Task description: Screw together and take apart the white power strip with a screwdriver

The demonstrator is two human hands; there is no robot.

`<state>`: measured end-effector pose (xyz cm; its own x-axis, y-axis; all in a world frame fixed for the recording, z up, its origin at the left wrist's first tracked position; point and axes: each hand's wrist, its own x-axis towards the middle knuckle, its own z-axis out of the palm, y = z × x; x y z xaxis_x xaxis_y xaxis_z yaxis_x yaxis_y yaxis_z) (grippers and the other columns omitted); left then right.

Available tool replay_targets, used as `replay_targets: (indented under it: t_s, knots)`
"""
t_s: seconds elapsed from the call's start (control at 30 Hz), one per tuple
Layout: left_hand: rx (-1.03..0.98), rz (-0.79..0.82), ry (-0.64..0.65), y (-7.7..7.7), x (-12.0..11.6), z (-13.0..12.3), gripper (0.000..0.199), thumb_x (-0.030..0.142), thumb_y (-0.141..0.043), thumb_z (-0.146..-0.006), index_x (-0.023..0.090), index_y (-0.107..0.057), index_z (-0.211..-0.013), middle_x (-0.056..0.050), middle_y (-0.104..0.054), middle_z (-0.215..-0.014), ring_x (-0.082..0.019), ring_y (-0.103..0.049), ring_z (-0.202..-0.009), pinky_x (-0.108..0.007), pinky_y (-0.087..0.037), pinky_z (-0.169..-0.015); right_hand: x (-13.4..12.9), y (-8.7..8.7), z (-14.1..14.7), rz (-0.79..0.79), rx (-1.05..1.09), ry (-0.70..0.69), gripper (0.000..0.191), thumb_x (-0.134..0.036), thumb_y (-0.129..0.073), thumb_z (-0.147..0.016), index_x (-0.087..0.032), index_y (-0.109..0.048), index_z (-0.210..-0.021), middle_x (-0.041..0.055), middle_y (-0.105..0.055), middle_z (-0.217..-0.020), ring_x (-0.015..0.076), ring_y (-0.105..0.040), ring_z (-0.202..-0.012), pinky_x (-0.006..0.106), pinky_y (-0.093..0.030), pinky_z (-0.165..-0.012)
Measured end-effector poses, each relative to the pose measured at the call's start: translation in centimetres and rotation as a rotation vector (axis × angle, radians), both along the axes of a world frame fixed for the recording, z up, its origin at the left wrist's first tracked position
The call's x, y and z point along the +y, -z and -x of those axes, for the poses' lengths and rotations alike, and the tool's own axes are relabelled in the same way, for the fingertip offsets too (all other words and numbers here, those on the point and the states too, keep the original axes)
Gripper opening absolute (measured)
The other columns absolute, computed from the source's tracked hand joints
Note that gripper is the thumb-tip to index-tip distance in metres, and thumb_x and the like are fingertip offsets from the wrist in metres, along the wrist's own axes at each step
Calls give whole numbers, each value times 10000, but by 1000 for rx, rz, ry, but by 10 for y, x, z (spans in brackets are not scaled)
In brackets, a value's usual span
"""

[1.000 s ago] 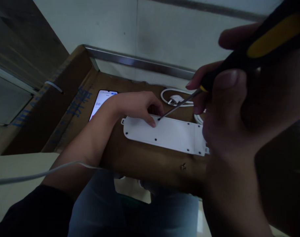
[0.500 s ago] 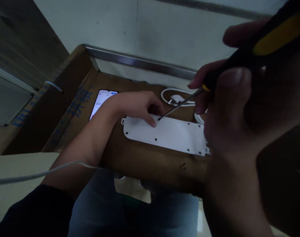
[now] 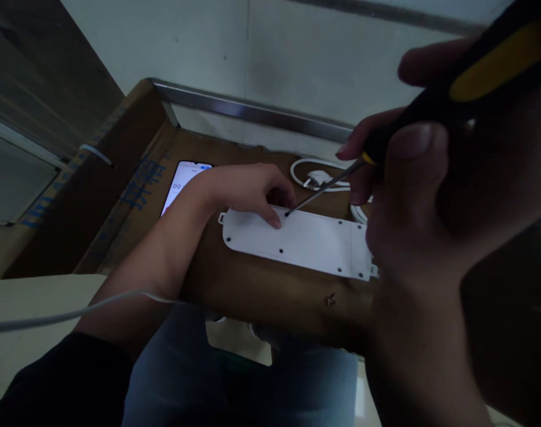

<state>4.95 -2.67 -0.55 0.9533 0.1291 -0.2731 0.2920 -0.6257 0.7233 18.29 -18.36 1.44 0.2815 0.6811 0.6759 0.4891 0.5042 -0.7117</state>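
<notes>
A white power strip [image 3: 310, 240] lies with its screw-holed underside up on brown cardboard. My left hand [image 3: 259, 193] grips its far edge near the left end, thumb on the flat face and the other fingers partly hidden behind the edge. In my right hand [image 3: 413, 172] is a screwdriver [image 3: 488, 74] with a black and yellow handle, the fingers wrapped round it. Its slanting shaft reaches down to a hole by the far edge, just right of my left thumb. Several small screws [image 3: 331, 300] lie together on the cardboard, nearer my body.
Behind the strip a white cord with a plug [image 3: 318, 178] lies coiled. A lit phone [image 3: 188, 181] rests left, partly under my left forearm. Raised cardboard [image 3: 88, 184] borders the left side, and a metal rail [image 3: 253, 112] runs along the back. A pale cable [image 3: 75, 313] crosses my left forearm.
My right hand and the screwdriver handle have shifted slightly to the left. The screwdriver tip stays at the same hole, and my left hand and the power strip have not visibly moved.
</notes>
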Motion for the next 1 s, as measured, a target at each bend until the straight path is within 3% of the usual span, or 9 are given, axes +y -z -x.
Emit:
replay_targets:
  t_s: [0.2, 0.4, 0.53, 0.7, 0.87, 1.0]
  knots:
    - [4, -5, -4, 1, 1, -1, 388, 265, -806, -784, 131, -781, -1147, -37, -785, -1017, -160, -660, -892, -243, -456, -801, 2, 3, 0, -20, 71, 38, 266, -448, -605, -1019, -304, -645, -1240, -50, -574, -1373, 46, -676, -910, 197, -626, -773]
    - [9, -3, -13, 1, 0, -1, 408, 280, -805, -784, 134, -774, -1164, -44, -791, -1060, -169, -680, -929, -249, -464, -834, 2, -2, 2, -48, -107, 34, 253, -342, -457, -1082, -317, -645, -1250, -56, -573, -1335, -1, -650, -892, 173, -619, -765]
    - [32, -11, -22, 0, 0, -1, 431, 265, -807, -779, 129, -774, -1187, -55, -794, -1094, -185, -686, -959, -267, -475, -848, 0, -1, 1, -40, -18, 27, 261, -421, -537, -1048, -288, -673, -1229, -32, -579, -1357, 36, -657, -864, 211, -647, -769]
    - [11, -25, -7, 1, 1, 0, 434, 284, -810, -784, 128, -776, -1188, -55, -796, -1069, -181, -678, -933, -257, -474, -817, -1, 2, -1, -2, 49, 67, 342, -470, -588, -1021, -256, -670, -1275, -8, -546, -1410, 38, -672, -880, 156, -624, -733]
    - [13, -10, -2, -1, 0, -1, 398, 282, -799, -785, 122, -780, -1149, -51, -788, -1033, -165, -671, -903, -250, -466, -813, 0, 4, -1, 18, 28, 43, 270, -468, -579, -1031, -339, -638, -1261, -67, -567, -1382, 32, -675, -910, 187, -637, -778]
    - [5, -13, 2, -3, -1, -1, 374, 300, -786, -793, 135, -782, -1129, -40, -786, -1014, -155, -659, -892, -241, -453, -809, 2, 3, 0, -18, 29, 22, 228, -417, -564, -1041, -322, -638, -1234, -56, -588, -1351, 36, -673, -898, 193, -605, -742]
